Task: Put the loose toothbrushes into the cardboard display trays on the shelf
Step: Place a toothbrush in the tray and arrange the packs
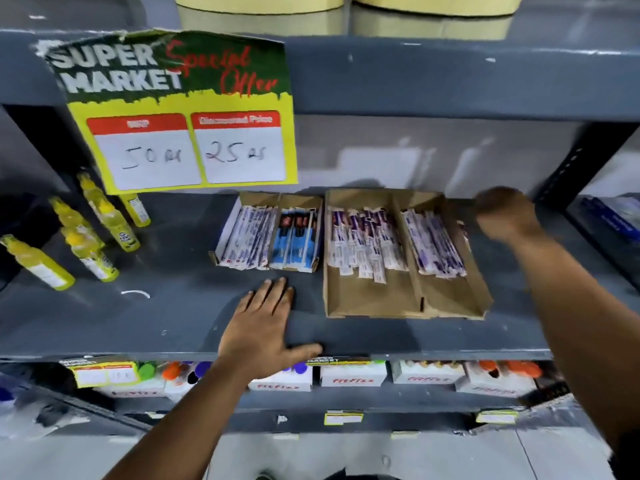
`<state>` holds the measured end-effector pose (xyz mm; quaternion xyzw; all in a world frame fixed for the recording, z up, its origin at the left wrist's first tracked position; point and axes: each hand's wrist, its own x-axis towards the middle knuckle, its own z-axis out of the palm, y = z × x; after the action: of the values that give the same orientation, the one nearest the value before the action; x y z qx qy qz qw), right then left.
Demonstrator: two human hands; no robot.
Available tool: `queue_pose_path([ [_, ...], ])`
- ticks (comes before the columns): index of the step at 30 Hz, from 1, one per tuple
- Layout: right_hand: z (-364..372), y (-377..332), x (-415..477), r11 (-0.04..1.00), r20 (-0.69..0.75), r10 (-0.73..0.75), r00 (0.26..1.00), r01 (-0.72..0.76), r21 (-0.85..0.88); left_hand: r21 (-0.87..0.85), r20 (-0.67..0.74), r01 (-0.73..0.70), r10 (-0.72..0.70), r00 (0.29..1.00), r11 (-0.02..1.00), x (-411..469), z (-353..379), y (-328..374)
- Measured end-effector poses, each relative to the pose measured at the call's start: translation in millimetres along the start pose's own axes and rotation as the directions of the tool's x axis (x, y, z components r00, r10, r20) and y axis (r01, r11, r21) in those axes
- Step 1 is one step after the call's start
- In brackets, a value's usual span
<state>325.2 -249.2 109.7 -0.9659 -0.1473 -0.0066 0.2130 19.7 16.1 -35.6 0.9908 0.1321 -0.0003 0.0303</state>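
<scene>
Left fingers [277, 289]: we see them spread flat, holding nothing, the left hand [263, 323] palm-down on the shelf [173, 317] with the thumb over its front edge.
Right fingers: we cannot tell how far they are curled or whether they hold anything; the right hand [505, 213] is blurred, at the back right corner of the big tray.
Big tray [398, 299]: brown cardboard, two compartments, each with packed toothbrushes [367, 247] lying lengthwise toward the back, front part bare.
Small tray [266, 233]: just left of it, two compartments full of packs, white-purple left, blue right.
Yellow bottles [86, 237]: we see them standing well apart, far left.
Offer sign [183, 133]: hangs from the shelf above.
</scene>
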Motion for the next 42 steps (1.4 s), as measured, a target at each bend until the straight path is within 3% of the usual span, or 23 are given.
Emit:
queue_pose_path([
  [3, 24.5, 54.0, -1.6, 0.983, 0.025, 0.176, 0.984, -0.174, -0.064, 0.005, 0.007, 0.002, -0.002, 1.000, 1.000, 1.5, 2.7, -0.2],
  [9, 65.6, 83.1, -2.1, 0.941, 0.089, 0.293, 0.952, -0.303, 0.148, 0.011, 0.021, -0.001, 0.000, 1.000, 1.000, -0.2, -3.7, 3.8],
  [19, 73.3, 88.7, 5.7, 0.913, 0.103, 0.362, 0.927, -0.375, 0.163, 0.007, 0.029, 0.014, -0.014, 0.999, 1.000, -4.2, -9.0, 6.1],
  [22, 65.1, 90.5, 2.0, 0.865, 0.035, 0.385, 0.922, -0.374, 0.336, -0.004, 0.025, 0.017, -0.017, 1.000, 1.000, -5.4, -8.3, 6.4],
  [25, 41.2, 78.0, -4.4, 0.716, -0.100, 0.294, 0.951, -0.149, 0.682, 0.000, 0.031, 0.019, -0.019, 0.999, 1.000, -3.4, -9.0, 7.0],
  [27, 17.7, 60.0, -19.5, 0.623, -0.101, 0.120, 0.988, 0.004, 0.782, 0.005, 0.038, 0.021, -0.022, 0.999, 1.000, -2.7, -9.6, 6.9],
  [29, -2.5, 42.3, -41.5, 0.569, -0.032, -0.131, 0.991, 0.101, 0.816, 0.010, 0.042, 0.020, -0.021, 0.999, 1.000, -3.6, -9.4, 7.0],
  [32, -19.2, 22.7, -72.7, 0.501, 0.179, -0.393, 0.902, 0.046, 0.864, 0.003, 0.033, 0.015, -0.016, 0.999, 1.000, -4.2, -9.1, 7.7],
  [34, -21.0, 14.2, -83.2, 0.530, 0.253, -0.447, 0.858, 0.027, 0.848, -0.005, 0.017, 0.009, -0.009, 1.000, 1.000, -4.3, -9.2, 7.6],
  [42, -21.0, 6.8, -102.4, 0.516, 0.269, -0.459, 0.846, 0.007, 0.857, -0.018, -0.010, -0.013, 0.013, 1.000, 1.000, -4.5, -8.1, 7.6],
])
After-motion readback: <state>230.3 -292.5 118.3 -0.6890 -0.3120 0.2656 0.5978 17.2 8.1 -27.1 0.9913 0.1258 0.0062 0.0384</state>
